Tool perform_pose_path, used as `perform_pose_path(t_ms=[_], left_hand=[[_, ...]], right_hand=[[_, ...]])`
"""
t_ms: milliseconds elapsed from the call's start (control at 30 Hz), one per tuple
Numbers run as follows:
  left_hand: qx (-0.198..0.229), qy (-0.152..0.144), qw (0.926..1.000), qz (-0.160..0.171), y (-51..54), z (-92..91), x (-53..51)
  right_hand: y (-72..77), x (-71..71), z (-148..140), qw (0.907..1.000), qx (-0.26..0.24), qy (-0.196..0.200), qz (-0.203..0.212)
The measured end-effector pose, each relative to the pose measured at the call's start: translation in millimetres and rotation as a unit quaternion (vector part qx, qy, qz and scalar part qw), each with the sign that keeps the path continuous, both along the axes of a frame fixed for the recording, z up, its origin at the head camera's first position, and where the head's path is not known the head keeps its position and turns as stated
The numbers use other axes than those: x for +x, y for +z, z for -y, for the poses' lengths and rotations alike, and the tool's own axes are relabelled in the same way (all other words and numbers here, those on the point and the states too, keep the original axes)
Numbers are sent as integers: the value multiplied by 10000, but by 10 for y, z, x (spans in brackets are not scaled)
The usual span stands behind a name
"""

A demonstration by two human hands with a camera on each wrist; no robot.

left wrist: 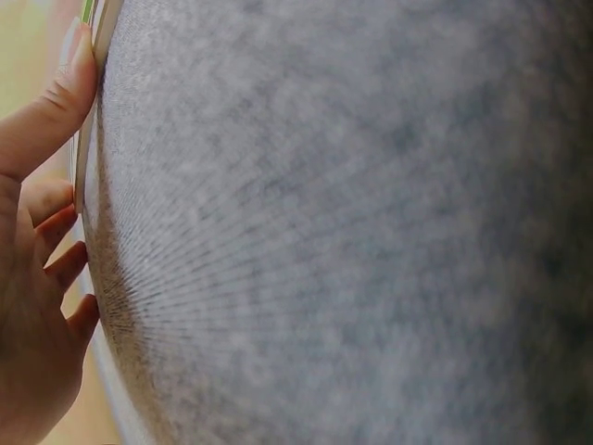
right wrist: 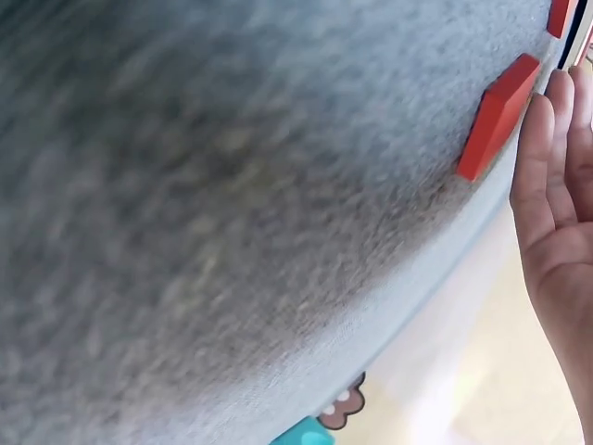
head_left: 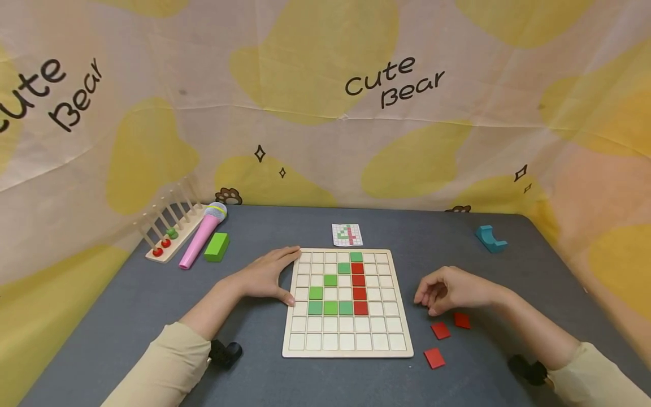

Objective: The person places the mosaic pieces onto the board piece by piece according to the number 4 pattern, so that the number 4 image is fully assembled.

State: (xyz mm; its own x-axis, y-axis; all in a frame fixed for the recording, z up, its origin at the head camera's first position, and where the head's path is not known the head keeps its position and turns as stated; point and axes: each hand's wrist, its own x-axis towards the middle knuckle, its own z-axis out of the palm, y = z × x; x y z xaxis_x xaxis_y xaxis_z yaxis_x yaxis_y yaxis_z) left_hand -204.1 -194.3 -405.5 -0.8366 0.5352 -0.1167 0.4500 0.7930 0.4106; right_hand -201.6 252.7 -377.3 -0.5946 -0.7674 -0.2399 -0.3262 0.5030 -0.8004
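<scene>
A square wooden grid board (head_left: 347, 349) lies flat in the middle of the table in the head view. Green tiles (head_left: 330, 308) form a stepped diagonal and part of a row on it, and several red tiles (head_left: 359, 281) stand in one column. My left hand (head_left: 264, 275) rests along the board's left edge, thumb and fingers spread; the left wrist view shows the thumb (left wrist: 60, 107) against the rim. To the right of the board hovers my right hand (head_left: 458, 291), fingers loosely bent, nothing visible in them. Three loose red tiles (head_left: 440, 330) lie just below it.
Behind the board lies a small pattern card (head_left: 347, 235). At the back left are a peg stand (head_left: 178, 233) with red and green beads, a pink toy microphone (head_left: 202, 236) and a green block (head_left: 217, 247). A blue curved block (head_left: 490, 239) sits at the back right.
</scene>
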Motion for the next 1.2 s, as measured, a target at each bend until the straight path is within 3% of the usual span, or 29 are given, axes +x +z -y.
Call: perform_pose_path(t_ms=[367,700,967,1200], left_hand=[[15,-38,10000,-42,20,-5,7],[18,2,10000,49,24,-5,13],[-22,22,10000,37,2,-7,-2],[38,48,10000,66,10,-10,7]], right_hand=[[-23,25,-138,9971,26,737,195],[-43,76,-55,9936,126,1108,-180],[4,121,12,9922,428,1070,-473],[3,123,23,9949,544,655,-538]])
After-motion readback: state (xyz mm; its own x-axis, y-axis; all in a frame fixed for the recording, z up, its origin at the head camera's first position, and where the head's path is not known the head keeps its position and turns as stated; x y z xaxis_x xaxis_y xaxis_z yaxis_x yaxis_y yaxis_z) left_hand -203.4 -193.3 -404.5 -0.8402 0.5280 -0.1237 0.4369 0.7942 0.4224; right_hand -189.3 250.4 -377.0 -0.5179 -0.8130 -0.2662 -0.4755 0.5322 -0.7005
